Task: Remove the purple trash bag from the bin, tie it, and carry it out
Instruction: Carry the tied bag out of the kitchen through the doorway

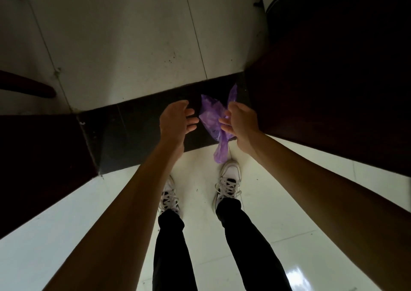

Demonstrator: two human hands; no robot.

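The purple trash bag [212, 119] hangs in the air above a dark door threshold, thin and crumpled, with a loose tail dangling toward my right shoe. My right hand [240, 124] grips the bag from its right side, fingers curled into the plastic. My left hand [176, 122] is just left of the bag, fingers spread, holding nothing and a small gap away from the plastic. No bin is in view.
I stand on glossy white tiles in white sneakers [229, 179]. A black threshold strip [138, 124] crosses ahead, with dark wooden door frames at left [40, 157] and right [333, 90]. Beyond lies a paler tiled floor [124, 46].
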